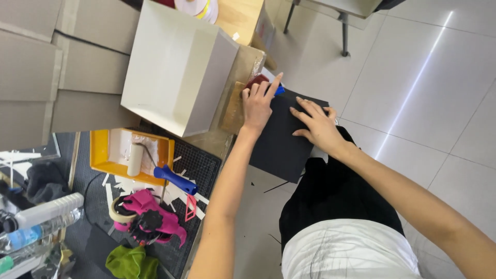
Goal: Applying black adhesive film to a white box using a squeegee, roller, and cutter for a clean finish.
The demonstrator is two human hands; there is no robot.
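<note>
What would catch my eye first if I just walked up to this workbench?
Likely the two hands pressing a black sheet at the bench's edge: left hand near its far corner, right hand flat on it. Next, the big white open box beyond, and the yellow tray holding a blue-handled paint roller.

Both hands [257, 106] [316, 124] flat, fingers spread

Both hands [287, 116] on black sheet [281, 142]
</note>
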